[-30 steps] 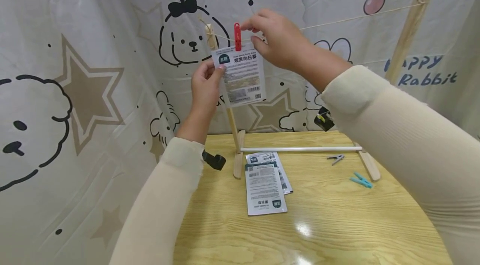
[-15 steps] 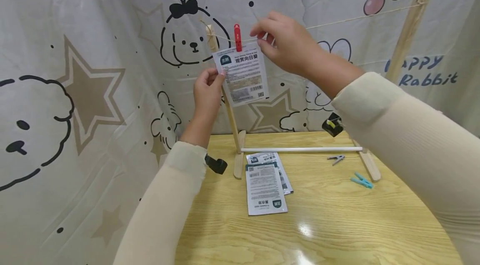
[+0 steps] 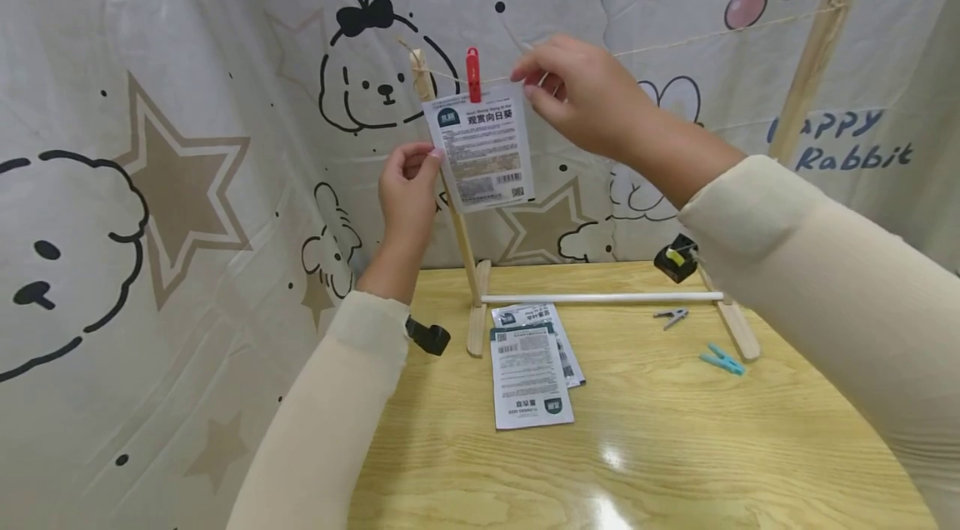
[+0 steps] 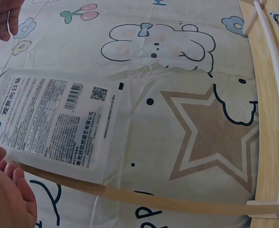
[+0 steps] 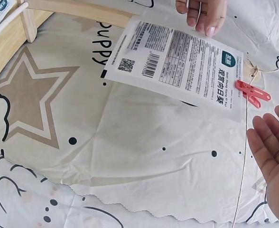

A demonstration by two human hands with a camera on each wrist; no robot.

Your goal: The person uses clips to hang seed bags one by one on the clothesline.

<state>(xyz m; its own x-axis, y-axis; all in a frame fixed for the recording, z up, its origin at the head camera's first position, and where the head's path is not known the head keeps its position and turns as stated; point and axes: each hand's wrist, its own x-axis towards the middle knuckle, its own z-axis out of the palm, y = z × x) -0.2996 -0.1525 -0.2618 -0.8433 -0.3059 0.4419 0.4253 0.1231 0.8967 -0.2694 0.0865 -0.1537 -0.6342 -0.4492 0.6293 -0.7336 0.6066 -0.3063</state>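
Observation:
A white printed seed packet (image 3: 483, 151) hangs from a thin string, held at its top edge by a red clothespin (image 3: 473, 75). My left hand (image 3: 408, 188) is beside the packet's left edge, its thumb tip at that edge. In the left wrist view its fingers (image 4: 21, 183) sit just off the packet, loosely bent. My right hand (image 3: 577, 92) hovers right of the clothespin near the string. Seen in the right wrist view, the right hand (image 5: 274, 152) holds nothing and its fingers are apart from the red clothespin (image 5: 253, 92).
The string (image 3: 712, 38) runs between two wooden posts, the right post (image 3: 813, 72) nearer. A white rod (image 3: 600, 297) joins their feet. On the wooden table (image 3: 645, 455) lie overlapping packets (image 3: 531, 380), a grey clothespin (image 3: 672, 317) and a blue clothespin (image 3: 723, 359). A patterned curtain hangs behind.
My right hand has drawn away from the red clothespin, rightward and slightly down. My left thumb has slid from the packet's face back to its edge. The packet stays hanging.

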